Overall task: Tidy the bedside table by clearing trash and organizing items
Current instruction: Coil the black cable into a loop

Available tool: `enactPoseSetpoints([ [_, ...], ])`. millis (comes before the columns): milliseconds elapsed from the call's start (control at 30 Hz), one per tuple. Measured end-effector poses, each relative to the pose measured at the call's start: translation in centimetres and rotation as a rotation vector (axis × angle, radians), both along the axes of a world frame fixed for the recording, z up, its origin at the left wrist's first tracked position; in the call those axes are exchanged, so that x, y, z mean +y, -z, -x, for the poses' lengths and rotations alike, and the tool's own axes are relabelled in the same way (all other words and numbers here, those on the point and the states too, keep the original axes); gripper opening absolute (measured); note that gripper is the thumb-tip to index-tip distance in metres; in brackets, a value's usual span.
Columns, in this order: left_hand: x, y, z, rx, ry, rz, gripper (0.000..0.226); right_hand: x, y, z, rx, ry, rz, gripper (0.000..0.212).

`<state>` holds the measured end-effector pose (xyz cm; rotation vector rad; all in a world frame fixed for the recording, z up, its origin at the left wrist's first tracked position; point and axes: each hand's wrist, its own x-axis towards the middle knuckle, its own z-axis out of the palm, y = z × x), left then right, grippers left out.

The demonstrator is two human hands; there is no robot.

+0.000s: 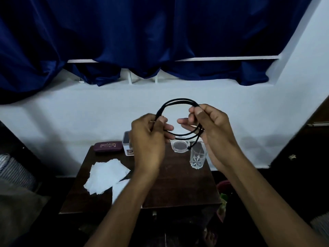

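Note:
A black cable (pixel 178 101) is wound into a round coil and held up above the dark wooden bedside table (pixel 178 184). My left hand (pixel 147 141) grips the coil's left side, and my right hand (pixel 211 129) pinches its right side between thumb and fingers. One loose cable end hangs down beside the drinking glass (pixel 197 158). On the table lie white tissues (pixel 106 174), a maroon glasses case (pixel 108 146), a small white box (pixel 127 139) partly hidden by my left hand, and a clear glass ashtray (pixel 179 146).
A white wall rises right behind the table, with a window ledge and dark blue curtains (pixel 142 32) above. Striped bedding (pixel 12 168) lies to the left. Dark furniture (pixel 306 148) stands to the right, and something red and green (pixel 222 193) sits low beside the table.

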<state>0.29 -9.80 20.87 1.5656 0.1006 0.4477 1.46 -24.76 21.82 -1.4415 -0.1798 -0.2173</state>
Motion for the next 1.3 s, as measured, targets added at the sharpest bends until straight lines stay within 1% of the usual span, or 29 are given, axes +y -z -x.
enactPoseSetpoints([
  [33,-0.8,0.3,0.4,0.042,0.045,0.121,0.017,0.6,-0.1,-0.1,0.004,0.035,-0.055,0.024],
  [67,-1.4,0.6,0.8,0.087,0.102,0.215,0.015,1.1,-0.3,-0.2,0.000,0.071,-0.067,0.024],
  [100,-1.8,0.8,1.1,0.131,0.162,0.255,0.014,1.3,-0.6,-0.3,-0.012,0.100,-0.040,0.025],
  [133,-1.9,1.1,1.2,0.166,0.210,0.234,0.014,1.3,-0.9,-0.6,-0.028,0.114,0.017,0.025],
  [167,-1.6,1.3,1.1,0.185,0.227,0.165,0.017,1.1,-1.3,-0.8,-0.051,0.115,0.104,0.025],
  [200,-1.0,1.4,0.9,0.181,0.218,0.057,0.025,0.8,-1.7,-1.1,-0.087,0.104,0.214,0.025],
  [267,0.7,0.6,0.2,0.135,0.161,-0.229,0.056,0.0,-2.5,-1.4,-0.167,0.061,0.469,0.024],
  [300,1.5,-0.2,-0.1,0.106,0.134,-0.380,0.068,-0.3,-2.8,-1.5,-0.189,0.024,0.577,0.024],
  [333,2.2,-1.2,-0.4,0.068,0.137,-0.519,0.071,-0.5,-3.2,-1.6,-0.203,-0.025,0.663,0.023],
  [367,2.5,-2.3,-0.6,0.032,0.177,-0.639,0.064,-0.5,-3.5,-1.6,-0.212,-0.074,0.734,0.023],
  [400,2.7,-3.1,-0.9,-0.002,0.238,-0.733,0.048,-0.5,-3.9,-1.7,-0.217,-0.112,0.794,0.023],
  [433,2.7,-4.0,-1.1,-0.025,0.304,-0.792,0.027,-0.4,-4.2,-1.7,-0.222,-0.132,0.841,0.022],
  [467,2.7,-4.5,-1.3,-0.031,0.372,-0.786,0.011,-0.5,-4.5,-1.7,-0.222,-0.139,0.858,0.021],
  [500,2.8,-4.8,-1.5,-0.036,0.415,-0.751,0.013,-0.6,-4.8,-1.7,-0.211,-0.147,0.836,0.020],
  [533,3.0,-4.9,-1.7,-0.032,0.438,-0.698,0.019,-0.9,-4.8,-1.8,-0.193,-0.152,0.786,0.017],
  [600,3.6,-4.6,-1.8,-0.034,0.434,-0.569,0.026,-1.7,-4.4,-1.8,-0.163,-0.122,0.712,0.013],
  [700,4.0,-3.8,-1.8,-0.052,0.384,-0.287,0.028,-2.5,-2.9,-1.7,-0.176,-0.033,0.599,0.011],
  [767,3.7,-2.8,-1.5,-0.055,0.335,-0.117,0.029,-2.3,-1.5,-1.4,-0.203,0.092,0.532,0.012],
  [867,2.3,-1.1,-0.9,-0.053,0.247,0.085,0.028,-0.9,0.3,-1.0,-0.155,0.242,0.345,0.018],
  [933,1.2,-0.2,-0.5,-0.045,0.194,0.211,0.028,0.1,1.2,-0.9,-0.078,0.290,0.238,0.025],
  [1000,0.2,0.4,-0.4,-0.035,0.157,0.327,0.026,1.0,1.8,-0.8,0.004,0.311,0.172,0.031],
  [1067,-0.9,1.1,-0.2,-0.011,0.124,0.424,0.025,1.8,2.1,-0.8,0.079,0.294,0.048,0.032],
  [1133,-2.0,2.0,0.1,0.030,0.112,0.479,0.025,2.5,2.0,-0.7,0.146,0.257,-0.157,0.028],
  [1167,-2.6,2.4,0.3,0.052,0.110,0.492,0.025,2.8,2.0,-0.8,0.166,0.265,-0.227,0.026],
  [1233,-3.6,3.4,0.8,0.097,0.095,0.529,0.024,3.0,1.9,-1.1,0.192,0.302,-0.311,0.026],
  [1300,-4.2,4.1,1.2,0.136,0.082,0.524,0.022,3.0,2.1,-1.3,0.204,0.315,-0.311,0.026],
])
